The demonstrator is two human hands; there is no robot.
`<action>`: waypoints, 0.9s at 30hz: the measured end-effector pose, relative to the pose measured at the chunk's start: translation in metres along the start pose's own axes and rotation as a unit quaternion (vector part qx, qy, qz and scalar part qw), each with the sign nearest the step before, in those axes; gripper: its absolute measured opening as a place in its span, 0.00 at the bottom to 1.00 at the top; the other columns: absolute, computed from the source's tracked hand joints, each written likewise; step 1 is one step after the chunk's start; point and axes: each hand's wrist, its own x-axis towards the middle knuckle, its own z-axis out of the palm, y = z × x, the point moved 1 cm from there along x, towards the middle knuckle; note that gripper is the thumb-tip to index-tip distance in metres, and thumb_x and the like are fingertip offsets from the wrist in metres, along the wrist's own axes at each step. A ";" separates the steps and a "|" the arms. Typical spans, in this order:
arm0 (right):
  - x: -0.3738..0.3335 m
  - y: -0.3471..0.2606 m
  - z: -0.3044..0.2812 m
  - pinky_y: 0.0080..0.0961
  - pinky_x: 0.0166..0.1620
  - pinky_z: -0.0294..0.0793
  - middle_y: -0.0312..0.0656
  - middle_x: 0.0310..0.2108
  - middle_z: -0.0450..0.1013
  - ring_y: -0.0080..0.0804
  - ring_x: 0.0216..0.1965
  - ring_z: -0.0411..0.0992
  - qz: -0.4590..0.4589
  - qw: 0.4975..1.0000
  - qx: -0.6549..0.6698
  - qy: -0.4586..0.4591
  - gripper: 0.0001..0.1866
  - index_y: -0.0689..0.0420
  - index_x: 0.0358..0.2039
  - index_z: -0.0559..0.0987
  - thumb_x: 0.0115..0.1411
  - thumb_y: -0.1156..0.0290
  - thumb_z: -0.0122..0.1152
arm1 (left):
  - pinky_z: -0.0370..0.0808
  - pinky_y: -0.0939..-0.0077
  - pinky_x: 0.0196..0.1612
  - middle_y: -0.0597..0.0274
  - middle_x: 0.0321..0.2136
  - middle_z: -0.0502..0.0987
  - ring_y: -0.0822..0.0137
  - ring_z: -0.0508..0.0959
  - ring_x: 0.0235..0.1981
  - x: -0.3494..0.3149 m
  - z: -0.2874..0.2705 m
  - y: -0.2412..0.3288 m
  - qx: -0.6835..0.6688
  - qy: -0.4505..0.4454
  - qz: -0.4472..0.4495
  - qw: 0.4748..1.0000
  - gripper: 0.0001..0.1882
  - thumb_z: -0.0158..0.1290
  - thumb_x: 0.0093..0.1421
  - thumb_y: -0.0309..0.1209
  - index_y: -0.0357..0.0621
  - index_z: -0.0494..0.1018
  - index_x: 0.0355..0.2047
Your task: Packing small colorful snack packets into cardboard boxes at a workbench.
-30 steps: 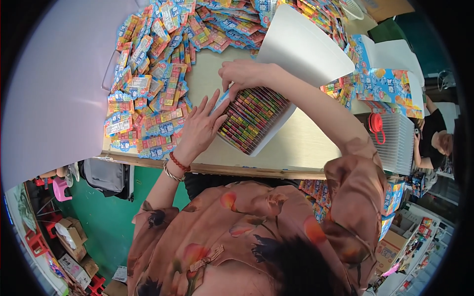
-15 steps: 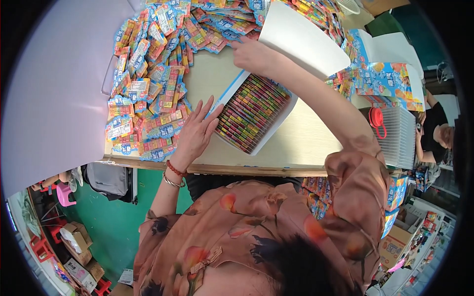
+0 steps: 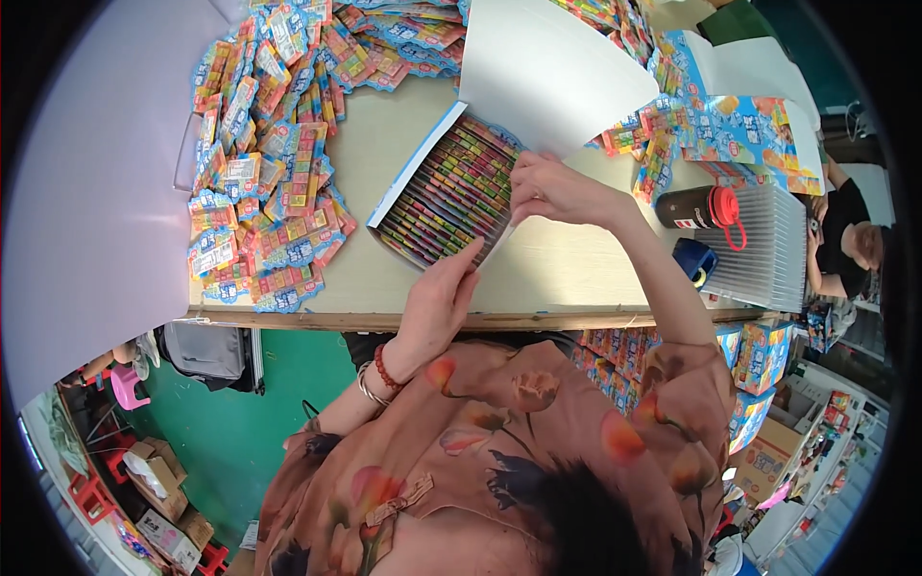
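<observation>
A shallow cardboard box [image 3: 399, 200] with a white inside and a blue edge stands tilted on the table, its white lid [image 3: 547, 72] folded back. Rows of colourful candy packs [image 3: 447, 187] fill it, standing on edge. My left hand [image 3: 444, 298] lies at the box's near corner, fingers stretched out and touching its rim. At the right side wall, my right hand [image 3: 567, 195] has its fingers bent in and pinched on the box's edge.
Loose blister packs [image 3: 288, 182] are heaped along the table's left and far sides. To the right stand a dark bottle with a red cap [image 3: 696, 208], a blue tape dispenser [image 3: 693, 261], a stack of clear plastic trays [image 3: 768, 250] and printed flat boxes [image 3: 740, 134]. Another person [image 3: 850, 240] sits beyond.
My right hand has come back from the far packs to the box's right wall. My left hand has moved from the left edge to the near corner. The box has shifted left.
</observation>
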 end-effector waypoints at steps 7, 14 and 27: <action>-0.005 -0.006 0.032 0.39 0.54 0.57 0.37 0.32 0.68 0.36 0.46 0.64 0.021 0.978 -0.163 0.129 0.15 0.52 0.37 0.79 0.52 0.57 0.64 | 0.65 0.70 0.39 0.61 0.35 0.69 0.62 0.69 0.38 -0.004 0.000 -0.003 0.295 0.007 0.121 0.948 0.25 0.56 0.54 0.25 0.41 0.69 0.54; -0.007 -0.056 0.141 0.34 0.47 0.66 0.46 0.40 0.65 0.38 0.43 0.64 0.281 0.802 0.187 0.493 0.61 0.68 0.64 0.46 0.40 0.56 0.77 | 0.62 0.69 0.41 0.63 0.38 0.68 0.63 0.68 0.39 -0.013 0.015 -0.015 0.403 0.025 0.138 0.904 0.28 0.58 0.53 0.31 0.45 0.68 0.56; 0.006 0.075 0.045 0.19 0.20 0.69 0.32 0.15 0.68 0.16 0.17 0.65 0.301 0.782 0.268 0.475 0.13 0.59 0.38 0.81 0.59 0.64 0.61 | 0.61 0.67 0.43 0.63 0.36 0.68 0.65 0.68 0.40 0.031 0.062 0.025 0.360 -0.001 0.150 0.921 0.27 0.56 0.55 0.39 0.39 0.68 0.52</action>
